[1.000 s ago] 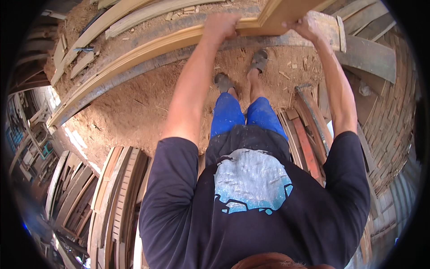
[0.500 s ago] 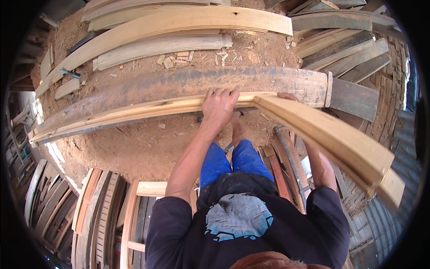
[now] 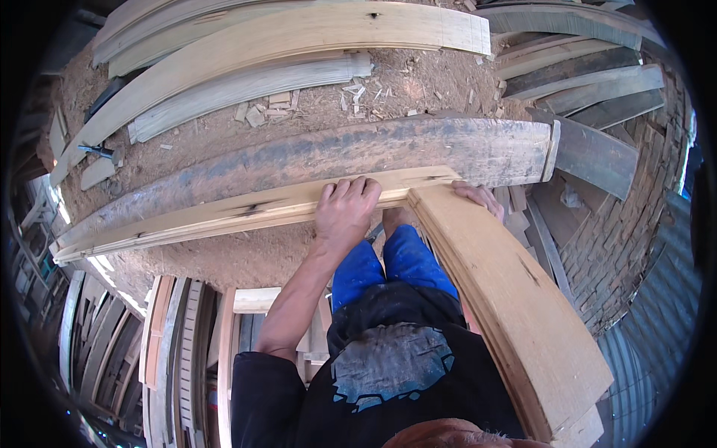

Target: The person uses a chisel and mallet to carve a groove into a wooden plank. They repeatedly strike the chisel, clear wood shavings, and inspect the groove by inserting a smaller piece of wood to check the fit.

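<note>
A long light wooden rail with a grooved edge lies across the worn workbench beam. My left hand is closed over the rail, its knuckles up and thumb hidden. A thicker wooden beam, with a moulded edge and a stepped near end, meets the rail at a corner just right of that hand. It slants back past my right side. My right hand curls over the beam's right edge near this corner. Most of my right forearm is hidden under the beam.
Curved planks lie on the sawdust-covered floor beyond the bench, with wood offcuts near them. More boards are stacked at the far right by a brick wall. Upright timber stands at my left.
The thick beam has swung toward my body and rolled, so its broad face shows. The rail has tilted to show more of its top face. My left hand has shifted slightly left and nearer.
</note>
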The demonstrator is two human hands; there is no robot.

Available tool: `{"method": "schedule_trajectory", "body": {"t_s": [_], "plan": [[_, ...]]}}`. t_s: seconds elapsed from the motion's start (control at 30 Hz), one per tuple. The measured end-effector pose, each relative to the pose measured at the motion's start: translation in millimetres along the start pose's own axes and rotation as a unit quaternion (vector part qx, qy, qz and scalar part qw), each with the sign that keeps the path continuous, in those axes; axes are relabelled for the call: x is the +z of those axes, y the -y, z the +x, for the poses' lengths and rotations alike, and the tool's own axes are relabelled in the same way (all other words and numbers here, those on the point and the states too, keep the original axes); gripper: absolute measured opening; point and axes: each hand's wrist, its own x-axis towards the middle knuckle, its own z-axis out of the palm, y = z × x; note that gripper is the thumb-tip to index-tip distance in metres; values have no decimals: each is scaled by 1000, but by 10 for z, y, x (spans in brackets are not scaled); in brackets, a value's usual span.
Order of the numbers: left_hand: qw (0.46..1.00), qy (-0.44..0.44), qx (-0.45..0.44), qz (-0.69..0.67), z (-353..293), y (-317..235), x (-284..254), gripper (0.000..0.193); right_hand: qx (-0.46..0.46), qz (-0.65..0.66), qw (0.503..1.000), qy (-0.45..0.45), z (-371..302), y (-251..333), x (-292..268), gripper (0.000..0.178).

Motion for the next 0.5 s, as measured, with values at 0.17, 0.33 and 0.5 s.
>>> {"method": "schedule_trajectory", "body": {"t_s": [0.17, 0.33, 0.5], "plan": [[1000, 12, -6, 20, 20, -29, -29, 14, -9, -11, 1000, 17, 108, 107, -119, 40], [1000, 0, 1, 22, 28, -21, -17, 18, -13, 18, 1000, 1, 154, 93, -116, 40], [1000, 1, 2, 4, 20, -30, -65, 21, 8, 10, 1000, -7, 128, 166, -108, 34]]}}
